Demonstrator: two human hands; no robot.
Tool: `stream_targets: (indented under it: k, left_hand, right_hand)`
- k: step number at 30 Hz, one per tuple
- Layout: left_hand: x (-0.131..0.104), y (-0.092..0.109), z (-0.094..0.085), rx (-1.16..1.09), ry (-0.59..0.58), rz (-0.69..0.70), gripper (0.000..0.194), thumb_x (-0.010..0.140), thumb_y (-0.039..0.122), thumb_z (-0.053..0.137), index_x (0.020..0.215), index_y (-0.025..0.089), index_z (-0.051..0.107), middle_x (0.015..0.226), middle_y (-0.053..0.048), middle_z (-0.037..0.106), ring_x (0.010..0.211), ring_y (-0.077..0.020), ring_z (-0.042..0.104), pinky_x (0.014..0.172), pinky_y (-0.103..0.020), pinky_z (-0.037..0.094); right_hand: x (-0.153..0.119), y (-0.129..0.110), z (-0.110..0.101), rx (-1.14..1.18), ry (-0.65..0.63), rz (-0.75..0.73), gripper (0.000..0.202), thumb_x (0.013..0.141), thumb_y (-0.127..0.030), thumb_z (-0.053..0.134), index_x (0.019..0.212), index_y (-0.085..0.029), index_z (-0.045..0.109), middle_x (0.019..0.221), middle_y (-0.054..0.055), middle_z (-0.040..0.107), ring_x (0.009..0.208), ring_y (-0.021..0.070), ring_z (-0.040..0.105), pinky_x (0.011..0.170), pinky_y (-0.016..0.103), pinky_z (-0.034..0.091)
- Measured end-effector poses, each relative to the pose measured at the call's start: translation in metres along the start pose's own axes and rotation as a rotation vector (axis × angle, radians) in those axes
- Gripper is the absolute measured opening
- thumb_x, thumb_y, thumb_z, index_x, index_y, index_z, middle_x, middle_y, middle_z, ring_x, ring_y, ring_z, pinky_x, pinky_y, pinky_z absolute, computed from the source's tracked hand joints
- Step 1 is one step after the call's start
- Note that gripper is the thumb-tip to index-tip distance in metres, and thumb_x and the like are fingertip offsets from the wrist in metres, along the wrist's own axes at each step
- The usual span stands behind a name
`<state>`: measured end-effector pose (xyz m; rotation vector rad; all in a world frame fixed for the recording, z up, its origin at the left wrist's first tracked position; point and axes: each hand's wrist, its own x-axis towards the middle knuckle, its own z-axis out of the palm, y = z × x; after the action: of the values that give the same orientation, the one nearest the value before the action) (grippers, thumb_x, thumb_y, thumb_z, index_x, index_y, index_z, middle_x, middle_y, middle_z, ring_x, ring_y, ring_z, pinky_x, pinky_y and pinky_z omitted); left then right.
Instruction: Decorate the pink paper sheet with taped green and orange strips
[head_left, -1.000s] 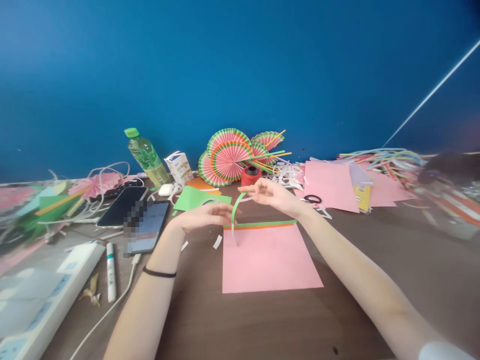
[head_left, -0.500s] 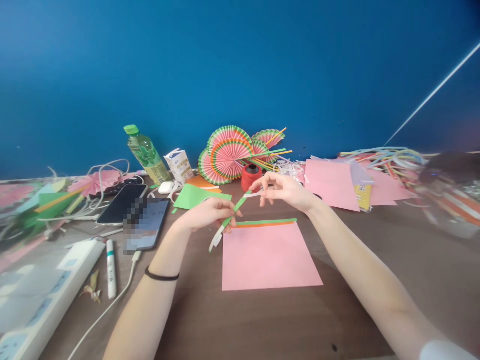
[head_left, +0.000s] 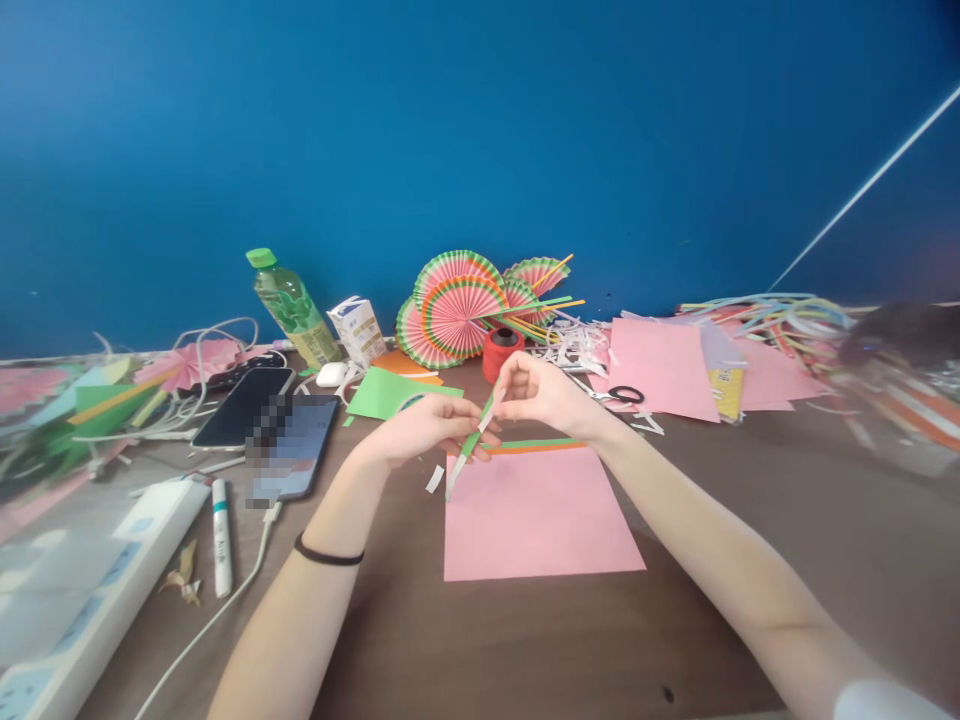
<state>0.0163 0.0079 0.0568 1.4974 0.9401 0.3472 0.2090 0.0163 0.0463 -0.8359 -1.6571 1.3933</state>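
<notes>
A narrow green paper strip with a white face was held taut and slanted just above the top left corner of a pink sheet. The left hand pinched its lower part between thumb and fingers; the right hand pinched its upper end, fingers pressed together. The pink sheet lay flat on the table, edged along its far side by green and orange strips. A red spool and paper fans stood beyond; two phones lay to the left. Risk noted: the thin strip could tear or crease if pulled unevenly, or catch on the sheet below.
</notes>
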Motion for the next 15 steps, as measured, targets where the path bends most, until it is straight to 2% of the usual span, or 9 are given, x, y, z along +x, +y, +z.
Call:
stream_targets:
  k: [15]
  left_hand:
    - [0.0022,-0.0022,0.0012,-0.055,-0.018,0.066,0.026,0.081,0.027,0.051,0.101,0.014,0.061,0.099,-0.010,0.068,0.075,-0.0154,0.066,0.066,-0.025,0.048]
  right_hand:
    - [0.0022,0.0072,0.0010,0.019,0.013,-0.022,0.031,0.061,-0.018,0.069,0.076,-0.020,0.042,0.074,-0.003,0.055,0.063,0.0099,0.056,0.062,0.026,0.046]
